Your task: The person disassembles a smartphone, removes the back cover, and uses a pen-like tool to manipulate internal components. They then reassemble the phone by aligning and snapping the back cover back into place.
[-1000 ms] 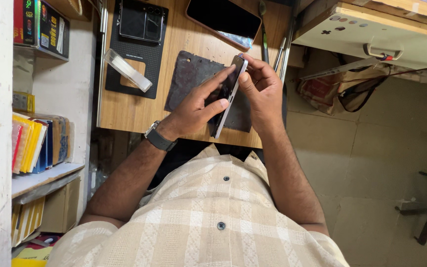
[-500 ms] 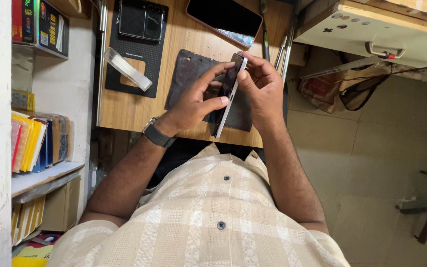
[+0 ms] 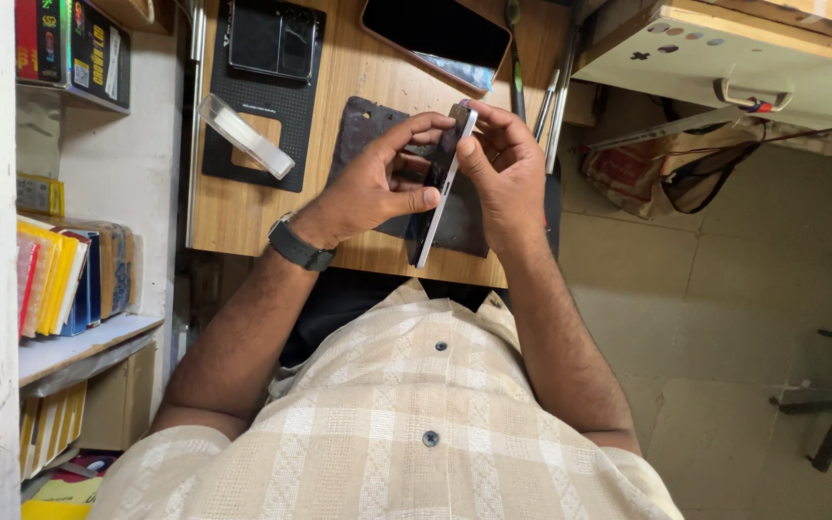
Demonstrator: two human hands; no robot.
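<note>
A slim white-edged phone [image 3: 440,188] is held on edge above the table [image 3: 233,217], its dark face turned toward the left hand [image 3: 377,183] and its lower end pointing down at the near table edge. The left hand is closed around it from the side, thumb laid along the lower face and fingers curled over the top end. The right hand [image 3: 503,178] grips the other side, thumb pressed near the upper edge and fingers wrapped behind; exactly what the fingertips do at the top corner is hard to make out. A dark watch [image 3: 300,247] sits on the left wrist. Directly beneath the phone lies a worn dark mat [image 3: 363,130]. Left of it is a black work pad [image 3: 257,106] carrying a black device [image 3: 273,40] and a clear plastic strip [image 3: 246,136]. Beyond the hands rests a larger dark-screened phone [image 3: 435,34], with thin metal tools [image 3: 549,101] just to its right. Books [image 3: 60,279] fill the shelf at far left.
</note>
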